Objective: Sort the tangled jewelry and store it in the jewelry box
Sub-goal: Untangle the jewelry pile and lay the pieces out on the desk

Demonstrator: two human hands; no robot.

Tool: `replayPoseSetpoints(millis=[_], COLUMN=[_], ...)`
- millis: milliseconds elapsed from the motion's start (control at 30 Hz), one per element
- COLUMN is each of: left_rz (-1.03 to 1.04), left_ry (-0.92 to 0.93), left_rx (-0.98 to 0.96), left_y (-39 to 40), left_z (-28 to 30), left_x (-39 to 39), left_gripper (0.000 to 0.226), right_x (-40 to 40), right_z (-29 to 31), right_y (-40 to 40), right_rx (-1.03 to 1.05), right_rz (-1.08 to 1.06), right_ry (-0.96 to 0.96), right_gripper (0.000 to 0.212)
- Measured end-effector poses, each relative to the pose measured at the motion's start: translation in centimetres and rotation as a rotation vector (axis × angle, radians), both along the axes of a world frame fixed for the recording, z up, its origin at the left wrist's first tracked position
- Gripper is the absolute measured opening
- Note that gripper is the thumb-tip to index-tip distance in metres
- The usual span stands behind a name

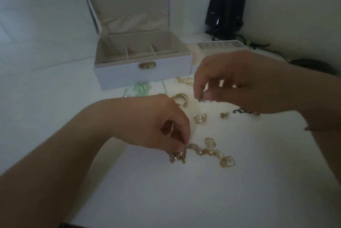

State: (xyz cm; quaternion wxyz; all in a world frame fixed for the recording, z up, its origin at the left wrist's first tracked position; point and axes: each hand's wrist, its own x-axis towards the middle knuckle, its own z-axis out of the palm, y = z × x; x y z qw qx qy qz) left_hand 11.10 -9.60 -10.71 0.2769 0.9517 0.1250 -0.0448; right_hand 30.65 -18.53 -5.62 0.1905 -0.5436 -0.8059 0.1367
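The tangled jewelry is spread on the white worktop, near the open jewelry box. It is judged light, limp and easily snagged, best taken by single links. One end is pinched by the left hand; a small piece is pinched aloft by the right hand.

Single head view, looking forward-down, close over white table.

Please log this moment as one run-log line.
left hand: pinching tangled chain | right hand: pinching small piece | jewelry box: open
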Motion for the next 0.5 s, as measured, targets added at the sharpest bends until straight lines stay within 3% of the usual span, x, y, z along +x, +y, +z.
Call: replayPoseSetpoints(millis=[267,500], left_rz=[0.104,0.11], left_ry=[-0.096,-0.067], left_rx=[0.026,0.018], left_y=[1.8,2.2], left_z=[1.0,0.2], left_x=[-1.2,-0.5], left_gripper=[0.022,0.02], right_x=[-0.4,-1.5], right_z=[-4.7,-6.6], right_y=[0.7,1.0], right_rx=[0.085,0.016], right_rz=[-0.137,-0.142], right_ry=[0.21,0.123], right_gripper=[0.011,0.02])
